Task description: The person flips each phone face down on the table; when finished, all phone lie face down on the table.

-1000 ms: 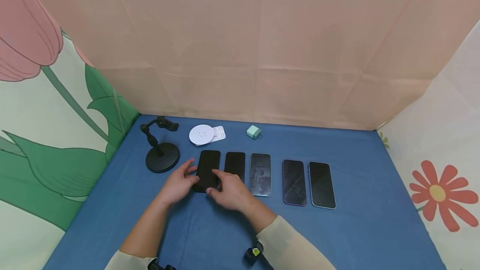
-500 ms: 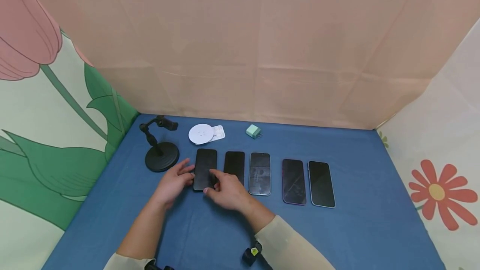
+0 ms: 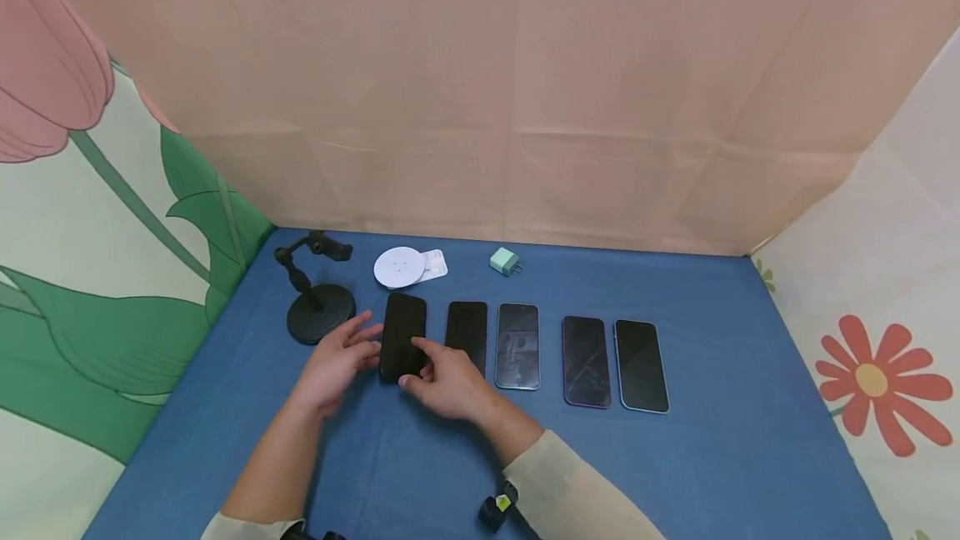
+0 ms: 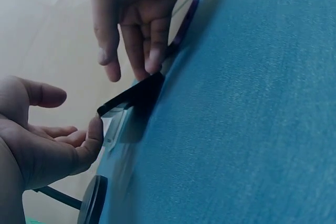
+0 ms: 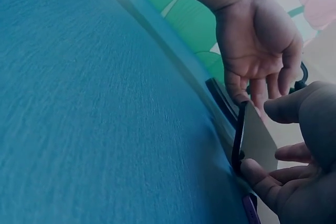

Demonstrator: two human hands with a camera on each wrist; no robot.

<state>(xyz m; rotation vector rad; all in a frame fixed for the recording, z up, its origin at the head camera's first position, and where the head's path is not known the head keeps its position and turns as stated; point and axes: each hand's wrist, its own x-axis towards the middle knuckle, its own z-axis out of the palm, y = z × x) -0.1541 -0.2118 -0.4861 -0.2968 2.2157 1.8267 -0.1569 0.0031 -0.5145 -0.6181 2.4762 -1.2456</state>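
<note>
In the head view a black phone point(image 3: 402, 325) lies at the left end of a row of several phones. My left hand point(image 3: 330, 369) touches its left edge with extended fingers, the thumb apart from it. From the right, my right hand point(image 3: 450, 383) has fingers at the phone's right side; the index finger reaches over the screen. Seen from the left wrist, the phone point(image 4: 134, 95) is tilted, its edge by the left hand point(image 4: 50, 142) raised off the cloth. The right hand's fingertips point(image 4: 153, 61) meet the opposite edge. Some fingers under the phone are hidden.
Further right lie a second black phone point(image 3: 468, 330), a grey-screened phone point(image 3: 517, 347), a purple-edged phone point(image 3: 587, 361) and a silver-edged phone point(image 3: 642, 367). Behind stand a black phone stand point(image 3: 320, 313), a white disc point(image 3: 399, 267) with a card, and a green charger plug point(image 3: 505, 261).
Both hands have shifted the phone a little to the left, widening the gap to the second phone. The other phones have stayed in place.
</note>
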